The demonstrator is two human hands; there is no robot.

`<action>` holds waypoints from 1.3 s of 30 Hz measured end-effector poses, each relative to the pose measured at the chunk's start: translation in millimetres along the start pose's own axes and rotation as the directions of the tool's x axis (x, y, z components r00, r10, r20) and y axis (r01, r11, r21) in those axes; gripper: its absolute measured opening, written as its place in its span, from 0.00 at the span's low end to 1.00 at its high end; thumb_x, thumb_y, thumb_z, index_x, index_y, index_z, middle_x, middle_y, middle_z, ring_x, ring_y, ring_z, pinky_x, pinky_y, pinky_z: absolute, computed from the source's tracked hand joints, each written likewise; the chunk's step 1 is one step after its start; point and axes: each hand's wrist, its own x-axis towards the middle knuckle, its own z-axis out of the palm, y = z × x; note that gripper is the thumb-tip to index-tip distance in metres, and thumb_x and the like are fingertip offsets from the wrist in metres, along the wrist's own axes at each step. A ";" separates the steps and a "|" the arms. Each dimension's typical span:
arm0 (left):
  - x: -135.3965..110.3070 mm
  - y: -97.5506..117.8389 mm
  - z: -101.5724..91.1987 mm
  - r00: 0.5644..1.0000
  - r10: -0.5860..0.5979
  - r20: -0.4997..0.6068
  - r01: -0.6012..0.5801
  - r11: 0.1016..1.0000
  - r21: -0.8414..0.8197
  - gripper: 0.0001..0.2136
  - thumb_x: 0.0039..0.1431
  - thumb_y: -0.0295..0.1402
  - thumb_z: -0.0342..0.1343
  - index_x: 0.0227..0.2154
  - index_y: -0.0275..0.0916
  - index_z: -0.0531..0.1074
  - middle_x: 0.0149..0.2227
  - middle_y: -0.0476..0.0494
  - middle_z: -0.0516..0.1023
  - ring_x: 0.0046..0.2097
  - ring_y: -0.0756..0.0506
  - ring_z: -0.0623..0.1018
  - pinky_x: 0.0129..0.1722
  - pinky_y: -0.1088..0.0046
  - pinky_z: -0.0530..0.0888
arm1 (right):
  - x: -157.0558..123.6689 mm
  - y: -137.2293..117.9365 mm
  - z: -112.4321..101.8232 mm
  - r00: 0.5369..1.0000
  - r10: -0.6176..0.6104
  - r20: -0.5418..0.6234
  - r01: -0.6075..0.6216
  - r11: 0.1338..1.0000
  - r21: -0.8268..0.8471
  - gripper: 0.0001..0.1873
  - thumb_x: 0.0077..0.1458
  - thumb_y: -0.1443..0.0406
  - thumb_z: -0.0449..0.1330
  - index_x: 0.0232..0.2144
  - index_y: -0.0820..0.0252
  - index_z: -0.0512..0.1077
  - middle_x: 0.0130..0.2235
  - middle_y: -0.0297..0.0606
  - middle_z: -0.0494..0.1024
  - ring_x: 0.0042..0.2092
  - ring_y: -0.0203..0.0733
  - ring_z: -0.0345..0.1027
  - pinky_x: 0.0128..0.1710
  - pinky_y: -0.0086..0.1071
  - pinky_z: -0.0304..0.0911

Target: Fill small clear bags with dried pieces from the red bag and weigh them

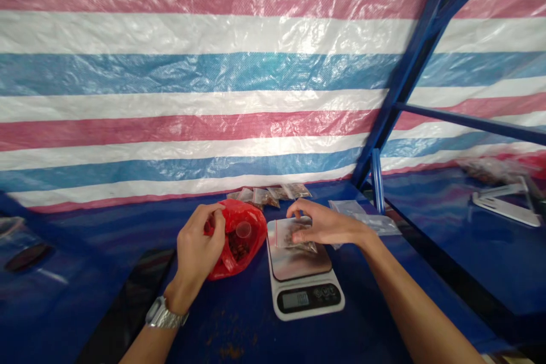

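Note:
My left hand [200, 239] is closed on the rim of a red plastic bag [256, 244], whose mouth gapes. Inside the bag are dark brown bits [238, 247] and a small clear cup [243, 230]. To the right stands a white digital kitchen scale [277, 296] with a metal plate and a lit display, its digits hard to read. On the plate lies a small clear zip bag [281, 234] with brown contents. My right hand [315, 222] reaches over it, thumb on the zip bag and fingers curled at its far edge; part of the bag is hidden beneath the hand.
Several filled zip bags [264, 198] lie in a row behind the scale. Flat clear bags [367, 219] are right of my right hand. A blue metal frame [409, 74] rises at right, before a striped tarp [191, 74]. A white stapler-like object [507, 205] sits far right.

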 end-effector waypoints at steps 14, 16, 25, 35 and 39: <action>-18.8 34.6 8.3 0.910 0.057 0.411 0.006 0.988 -0.151 0.08 0.67 0.40 0.58 0.43 0.44 0.77 0.38 0.49 0.83 0.38 0.47 0.82 0.40 0.72 0.76 | 16.8 -31.5 44.3 0.946 -0.173 -0.273 0.236 0.948 0.216 0.10 0.61 0.61 0.64 0.33 0.57 0.66 0.33 0.29 0.69 0.35 0.36 0.61 0.36 0.30 0.59; -19.1 32.7 12.0 0.920 0.006 0.392 0.077 0.978 -0.196 0.10 0.68 0.40 0.56 0.45 0.44 0.77 0.44 0.46 0.84 0.44 0.45 0.83 0.46 0.71 0.77 | 16.2 -39.6 51.1 0.938 -0.200 -0.283 0.268 0.936 0.227 0.09 0.61 0.61 0.64 0.35 0.57 0.67 0.34 0.30 0.68 0.35 0.36 0.60 0.37 0.31 0.60; -10.9 23.6 8.3 0.927 0.003 0.375 0.155 0.908 -0.390 0.12 0.70 0.39 0.53 0.48 0.43 0.79 0.49 0.44 0.84 0.51 0.44 0.82 0.54 0.69 0.76 | 22.5 -37.9 62.8 0.879 -0.096 -0.468 0.279 0.898 0.340 0.11 0.66 0.55 0.59 0.39 0.56 0.72 0.33 0.32 0.72 0.33 0.37 0.64 0.35 0.32 0.63; -15.6 26.7 12.0 0.915 0.021 0.404 0.160 0.899 -0.408 0.11 0.70 0.38 0.53 0.45 0.43 0.79 0.46 0.44 0.85 0.49 0.45 0.83 0.51 0.72 0.77 | 24.4 -35.0 66.6 0.868 -0.028 -0.495 0.219 0.918 0.332 0.13 0.67 0.55 0.57 0.36 0.57 0.72 0.32 0.32 0.72 0.33 0.38 0.63 0.34 0.31 0.59; -16.8 26.1 13.0 0.921 0.000 0.390 0.166 0.905 -0.391 0.11 0.69 0.38 0.54 0.45 0.42 0.80 0.46 0.44 0.85 0.48 0.44 0.83 0.51 0.70 0.77 | 24.1 -37.2 67.5 0.859 -0.067 -0.507 0.247 0.923 0.295 0.12 0.68 0.55 0.57 0.39 0.57 0.73 0.34 0.33 0.73 0.34 0.38 0.64 0.36 0.31 0.60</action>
